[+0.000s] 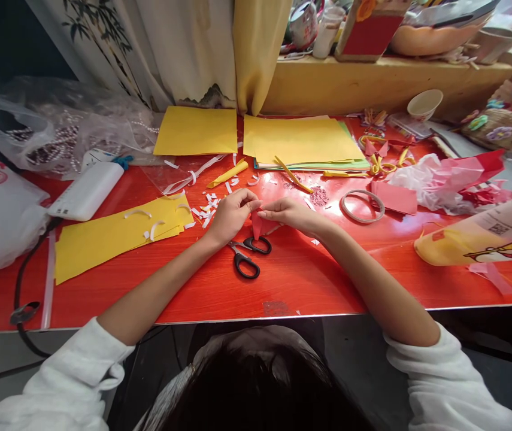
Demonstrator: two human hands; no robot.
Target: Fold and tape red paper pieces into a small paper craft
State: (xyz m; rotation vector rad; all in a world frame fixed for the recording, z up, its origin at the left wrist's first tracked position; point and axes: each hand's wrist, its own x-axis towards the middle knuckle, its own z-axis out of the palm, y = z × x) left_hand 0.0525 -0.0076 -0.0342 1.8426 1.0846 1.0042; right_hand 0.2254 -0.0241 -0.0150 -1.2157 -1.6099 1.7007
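Observation:
Over the middle of the red table, my left hand point(234, 214) and my right hand point(292, 214) meet, each with thumb and fingers pinched. Between them is a small folded piece of red paper point(257, 226), its pointed end hanging down. Both hands grip its upper part, which the fingers partly hide. Just below lies a pair of scissors point(247, 263) with black handles; my left hand covers the blades. White paper scraps point(205, 211) are scattered beside my left hand. A rolled yellow paper piece point(227, 173) lies beyond it, and a thin yellow strip point(293, 174) beyond my right hand.
Yellow sheets point(118, 236) lie at left, near a white power bank point(88, 188). Stacked coloured paper point(300, 140) sits at the back. On the right are a roll of tape point(362, 206), red paper squares point(394, 196) and a drink cup point(480, 233) on its side.

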